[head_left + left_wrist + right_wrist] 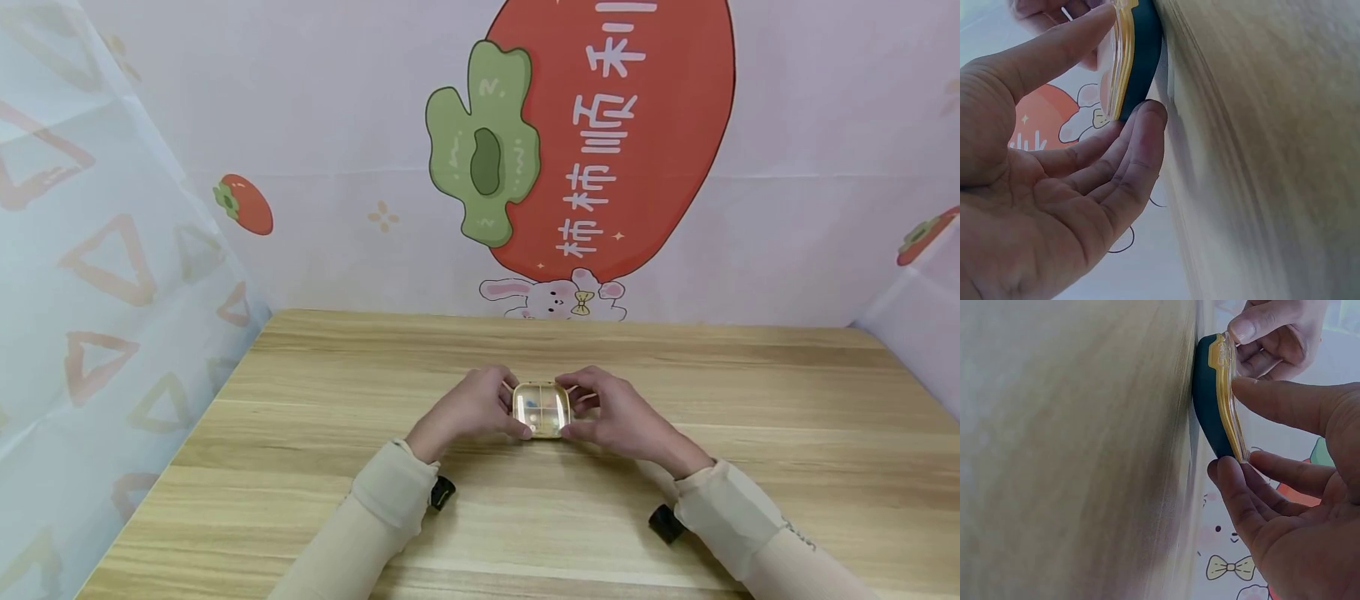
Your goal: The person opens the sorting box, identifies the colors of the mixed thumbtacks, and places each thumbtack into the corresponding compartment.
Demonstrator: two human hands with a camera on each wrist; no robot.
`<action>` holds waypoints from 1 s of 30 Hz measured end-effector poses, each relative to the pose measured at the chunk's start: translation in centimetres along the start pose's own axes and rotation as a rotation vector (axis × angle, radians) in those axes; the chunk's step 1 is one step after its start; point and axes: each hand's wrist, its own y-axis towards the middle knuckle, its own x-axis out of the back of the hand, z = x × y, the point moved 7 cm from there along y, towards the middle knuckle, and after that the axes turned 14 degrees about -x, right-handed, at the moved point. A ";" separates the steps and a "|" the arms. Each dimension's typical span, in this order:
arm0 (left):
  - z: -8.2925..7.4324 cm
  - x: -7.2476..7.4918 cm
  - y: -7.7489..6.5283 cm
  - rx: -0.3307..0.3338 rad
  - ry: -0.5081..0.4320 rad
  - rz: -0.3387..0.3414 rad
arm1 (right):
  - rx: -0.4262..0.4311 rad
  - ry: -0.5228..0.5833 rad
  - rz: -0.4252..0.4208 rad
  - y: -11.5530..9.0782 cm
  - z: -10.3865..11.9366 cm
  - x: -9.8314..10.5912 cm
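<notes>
A small pill box with a clear lid and a yellow rim is held just over the wooden table between both hands. Through the lid show several compartments with small coloured pieces inside. Its base is dark green, seen side-on in the right wrist view. My left hand pinches the left side, thumb on the lid and fingertips at the lower edge. On the opposite side my right hand pinches it likewise, its thumb on the lid near the front clasp. The lid lies down on the box.
The wooden table runs back to a wall cloth printed with a large persimmon and a rabbit. Another printed cloth hangs along the left side. Black wrist cameras sit by the cuffs of the light sleeves.
</notes>
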 end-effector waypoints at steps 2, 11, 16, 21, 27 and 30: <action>-0.2 0.0 0.0 -0.013 0.022 0.001 | -0.009 -0.021 -0.008 0.0 0.0 0.0; -0.6 -0.1 -0.1 -0.033 0.126 0.012 | -0.040 -0.064 -0.018 0.2 -0.3 -0.1; -0.6 -0.2 -0.1 -0.027 0.156 0.035 | -0.052 -0.075 -0.007 0.1 -0.4 -0.2; -0.6 -0.5 -0.1 -0.037 0.187 0.067 | -0.055 -0.079 0.014 0.1 -0.4 -0.3; -0.7 -0.7 0.1 -0.066 0.175 0.089 | -0.050 -0.094 0.028 0.0 -0.5 -0.4; -0.7 -0.8 0.1 -0.076 0.176 0.092 | -0.045 -0.096 0.036 -0.1 -0.6 -0.5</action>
